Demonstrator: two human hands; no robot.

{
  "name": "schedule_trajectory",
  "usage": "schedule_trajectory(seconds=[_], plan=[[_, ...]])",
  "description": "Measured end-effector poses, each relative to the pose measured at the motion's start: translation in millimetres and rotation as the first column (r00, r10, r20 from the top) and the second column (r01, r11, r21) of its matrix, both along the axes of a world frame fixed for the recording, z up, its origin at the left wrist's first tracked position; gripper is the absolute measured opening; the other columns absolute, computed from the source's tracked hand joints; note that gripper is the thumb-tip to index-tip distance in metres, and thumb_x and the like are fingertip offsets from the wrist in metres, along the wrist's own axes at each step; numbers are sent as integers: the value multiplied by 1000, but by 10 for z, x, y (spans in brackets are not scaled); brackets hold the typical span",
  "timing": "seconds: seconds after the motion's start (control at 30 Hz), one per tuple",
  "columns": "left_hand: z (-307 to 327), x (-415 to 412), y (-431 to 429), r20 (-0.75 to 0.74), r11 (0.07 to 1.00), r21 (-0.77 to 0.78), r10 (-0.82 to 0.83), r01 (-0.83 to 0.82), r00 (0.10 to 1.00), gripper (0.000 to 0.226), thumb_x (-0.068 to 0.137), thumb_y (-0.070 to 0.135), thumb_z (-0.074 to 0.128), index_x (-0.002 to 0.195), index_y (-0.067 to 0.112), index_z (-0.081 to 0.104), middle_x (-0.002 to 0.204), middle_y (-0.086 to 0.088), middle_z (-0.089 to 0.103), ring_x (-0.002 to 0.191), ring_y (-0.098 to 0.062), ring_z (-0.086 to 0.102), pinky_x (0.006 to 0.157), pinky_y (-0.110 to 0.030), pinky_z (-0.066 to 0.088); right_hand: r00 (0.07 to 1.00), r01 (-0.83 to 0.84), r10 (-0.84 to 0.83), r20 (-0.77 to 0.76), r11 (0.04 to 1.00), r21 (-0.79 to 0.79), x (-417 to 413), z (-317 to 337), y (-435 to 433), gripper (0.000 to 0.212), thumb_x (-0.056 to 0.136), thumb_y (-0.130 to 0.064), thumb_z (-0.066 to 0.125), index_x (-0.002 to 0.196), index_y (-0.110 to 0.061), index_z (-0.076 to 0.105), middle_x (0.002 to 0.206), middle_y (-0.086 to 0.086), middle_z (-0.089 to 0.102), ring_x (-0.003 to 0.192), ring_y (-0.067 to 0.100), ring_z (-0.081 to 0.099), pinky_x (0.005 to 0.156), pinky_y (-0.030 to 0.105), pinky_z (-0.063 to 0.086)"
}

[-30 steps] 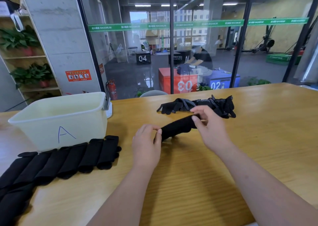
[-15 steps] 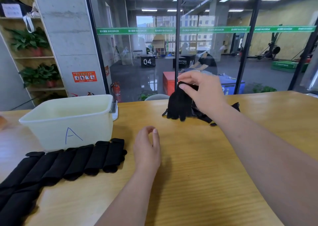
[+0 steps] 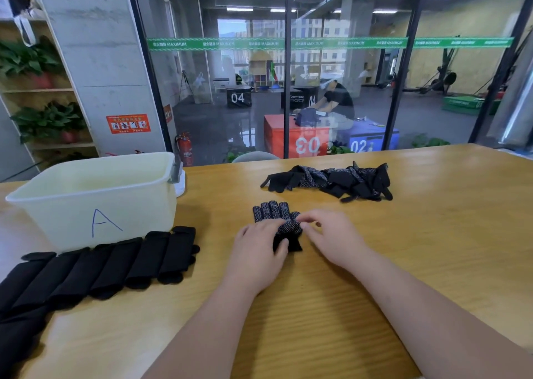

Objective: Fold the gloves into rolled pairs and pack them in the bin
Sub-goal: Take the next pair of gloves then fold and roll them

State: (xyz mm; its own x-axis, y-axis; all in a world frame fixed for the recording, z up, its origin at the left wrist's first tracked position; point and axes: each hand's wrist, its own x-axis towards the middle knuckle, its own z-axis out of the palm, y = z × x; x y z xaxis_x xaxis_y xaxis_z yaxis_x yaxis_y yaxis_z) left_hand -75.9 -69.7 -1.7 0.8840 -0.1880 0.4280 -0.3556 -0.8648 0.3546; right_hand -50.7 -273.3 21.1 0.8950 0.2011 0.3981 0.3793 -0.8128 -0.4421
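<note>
A black glove [image 3: 274, 212] with white grip dots lies flat on the wooden table [image 3: 432, 234], its fingers pointing away from me. My left hand [image 3: 258, 247] rests on its cuff end with the fingers laid flat. My right hand [image 3: 331, 234] pinches the glove's right edge between thumb and fingertips. A pile of loose black gloves [image 3: 331, 181] lies further back. Several rolled black pairs [image 3: 115, 263] sit in a row at the left, in front of the pale bin [image 3: 95, 202] marked "A".
The bin stands near the table's left back corner, and no gloves show inside it. A glass wall runs right behind the table. A shelf with plants [image 3: 43, 118] stands at the far left. Bare wood spreads to the right of my hands.
My right hand, which held a glove up in the air, has brought it down flat on the table. My left hand has moved forward onto the glove.
</note>
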Motion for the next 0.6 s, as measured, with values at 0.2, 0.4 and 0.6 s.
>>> schedule_trajectory(seconds=[0.2, 0.4, 0.6], plan=[[-47, 79, -30, -62, 997, 77, 3, 2, 998, 44, 108, 50, 42, 148, 38, 52, 153, 21, 51, 145, -2, 38, 129, -35, 16, 959, 242, -278, -54, 904, -352, 424, -186, -364, 58, 106, -62, 37, 151, -29, 54, 167, -3, 39, 154, 21, 33, 123, 46, 34], [-28, 73, -46, -79, 994, 109, -20, 29, 997, 50, 109, 54, 37, 156, 37, 45, 164, 19, 38, 156, -3, 21, 132, -37, 8, 861, 389, -483, -161, 827, -406, 775, -179, -620, 84, 101, -75, 8, 164, -25, 30, 176, 11, 11, 163, 30, 6, 130, 55, 11], [-11, 64, -52, -80, 991, 125, -36, 45, 996, 51, 108, 57, 39, 156, 37, 45, 163, 19, 40, 155, -4, 22, 131, -35, 10, 858, 443, -514, -30, 767, -465, 807, -207, -615, 86, 101, -73, 7, 148, -19, 56, 149, 11, 56, 140, 31, 48, 121, 53, 32]])
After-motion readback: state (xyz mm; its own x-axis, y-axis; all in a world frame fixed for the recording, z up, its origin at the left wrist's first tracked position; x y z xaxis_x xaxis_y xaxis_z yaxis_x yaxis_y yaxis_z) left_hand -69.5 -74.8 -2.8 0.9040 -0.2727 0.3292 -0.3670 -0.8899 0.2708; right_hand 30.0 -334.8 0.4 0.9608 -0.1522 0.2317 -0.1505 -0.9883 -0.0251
